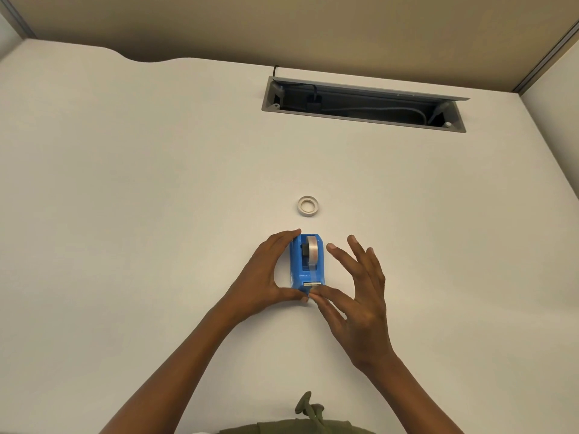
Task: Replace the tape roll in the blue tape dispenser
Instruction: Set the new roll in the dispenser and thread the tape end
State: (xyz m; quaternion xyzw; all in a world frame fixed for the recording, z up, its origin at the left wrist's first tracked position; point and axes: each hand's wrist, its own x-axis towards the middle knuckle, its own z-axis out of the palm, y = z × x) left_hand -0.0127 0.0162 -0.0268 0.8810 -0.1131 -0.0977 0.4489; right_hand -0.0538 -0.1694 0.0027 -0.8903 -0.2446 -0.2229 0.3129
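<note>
The blue tape dispenser (pixel 305 264) stands on the white desk (pixel 156 198), its metal cutter facing me. A clear tape roll (pixel 313 250) sits in its cradle, with a strip running down to the cutter. My left hand (pixel 266 277) clasps the dispenser's left side, fingers at the far end and thumb at the near end. My right hand (pixel 354 292) pinches the tape end just below the cutter with thumb and forefinger, the other fingers spread. A second, whitish tape roll (pixel 308 206) lies flat on the desk just beyond the dispenser.
An open cable tray (pixel 363 103) with dark cords is sunk into the desk at the back right. A beige partition wall (pixel 282 26) closes off the far edge. Olive-green clothing (pixel 308 418) shows at the near edge.
</note>
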